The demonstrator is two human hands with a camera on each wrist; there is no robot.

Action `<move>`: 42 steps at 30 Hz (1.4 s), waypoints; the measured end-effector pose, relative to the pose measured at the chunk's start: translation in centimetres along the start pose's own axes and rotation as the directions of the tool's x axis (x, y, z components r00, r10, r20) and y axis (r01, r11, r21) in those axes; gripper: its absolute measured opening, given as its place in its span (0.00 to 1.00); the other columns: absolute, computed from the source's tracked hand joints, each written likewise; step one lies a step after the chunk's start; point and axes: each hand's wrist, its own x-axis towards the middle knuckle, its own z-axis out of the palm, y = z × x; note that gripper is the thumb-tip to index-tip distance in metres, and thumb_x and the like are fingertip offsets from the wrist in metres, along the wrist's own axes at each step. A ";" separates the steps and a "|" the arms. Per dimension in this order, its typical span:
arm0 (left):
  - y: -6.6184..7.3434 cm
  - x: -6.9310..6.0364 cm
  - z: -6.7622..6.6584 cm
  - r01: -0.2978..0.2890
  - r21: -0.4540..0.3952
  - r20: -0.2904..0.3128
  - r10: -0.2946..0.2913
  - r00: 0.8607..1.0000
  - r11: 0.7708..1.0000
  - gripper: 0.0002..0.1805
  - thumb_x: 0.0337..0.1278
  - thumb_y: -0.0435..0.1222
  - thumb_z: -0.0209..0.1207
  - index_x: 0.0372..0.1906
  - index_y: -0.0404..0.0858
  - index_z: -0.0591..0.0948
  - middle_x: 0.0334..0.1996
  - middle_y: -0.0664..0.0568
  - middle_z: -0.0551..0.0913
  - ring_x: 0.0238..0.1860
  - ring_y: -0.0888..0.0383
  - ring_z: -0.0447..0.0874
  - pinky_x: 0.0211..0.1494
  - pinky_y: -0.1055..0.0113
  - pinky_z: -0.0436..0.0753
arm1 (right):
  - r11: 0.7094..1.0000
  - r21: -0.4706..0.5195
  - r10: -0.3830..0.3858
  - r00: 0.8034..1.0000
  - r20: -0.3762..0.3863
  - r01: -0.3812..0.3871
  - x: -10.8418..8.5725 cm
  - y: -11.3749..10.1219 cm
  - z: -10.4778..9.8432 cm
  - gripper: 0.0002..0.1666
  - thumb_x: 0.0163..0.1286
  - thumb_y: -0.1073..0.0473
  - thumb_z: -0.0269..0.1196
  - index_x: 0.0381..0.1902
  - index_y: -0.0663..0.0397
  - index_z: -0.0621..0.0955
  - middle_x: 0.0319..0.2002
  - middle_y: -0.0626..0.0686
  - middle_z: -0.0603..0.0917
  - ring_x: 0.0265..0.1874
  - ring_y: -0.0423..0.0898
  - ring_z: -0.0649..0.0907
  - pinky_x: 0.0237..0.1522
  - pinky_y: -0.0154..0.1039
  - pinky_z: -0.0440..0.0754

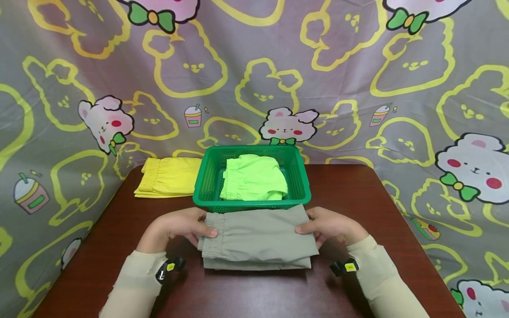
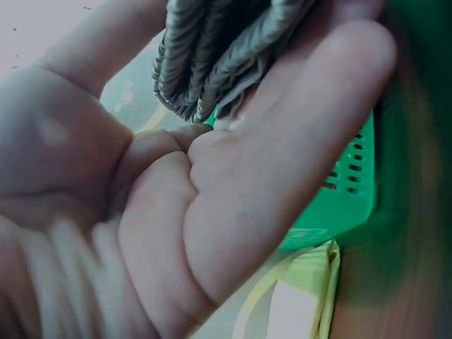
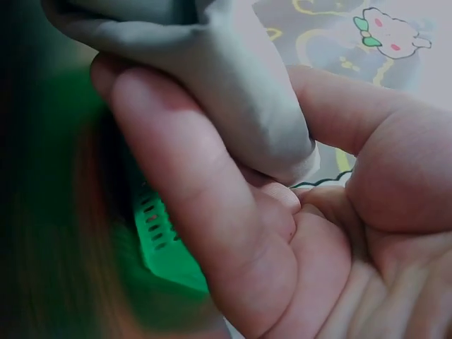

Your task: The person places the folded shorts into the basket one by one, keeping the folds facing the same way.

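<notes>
Folded grey shorts (image 1: 258, 238) with a gathered elastic waistband stretch between my two hands, in front of the green basket (image 1: 250, 203). My left hand (image 1: 187, 226) grips the waistband end, thumb on top and fingers underneath. At the opposite end my right hand (image 1: 330, 225) pinches the folded edge the same way. The left wrist view shows the layered grey waistband (image 2: 212, 63) between thumb and fingers. In the right wrist view, the smooth rounded fold (image 3: 247, 92) lies in the right hand's grasp. Bright green folded shorts (image 1: 254, 176) lie inside the basket.
A folded yellow garment (image 1: 171, 176) with a gathered edge lies left of the basket on the brown table (image 1: 342, 190). Behind and beside the table hangs a grey curtain (image 1: 246, 44) with cartoon prints.
</notes>
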 end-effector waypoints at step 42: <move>2.1 -1.9 -0.4 -0.167 -0.060 -0.125 0.159 0.979 0.984 0.32 0.67 0.41 0.65 0.68 0.29 0.69 0.52 0.41 0.84 0.48 0.47 0.86 0.51 0.53 0.87 | 0.990 0.028 -0.133 0.977 -0.165 0.140 -1.5 -2.2 -0.4 0.32 0.72 0.51 0.68 0.65 0.64 0.73 0.48 0.57 0.88 0.45 0.52 0.89 0.47 0.51 0.88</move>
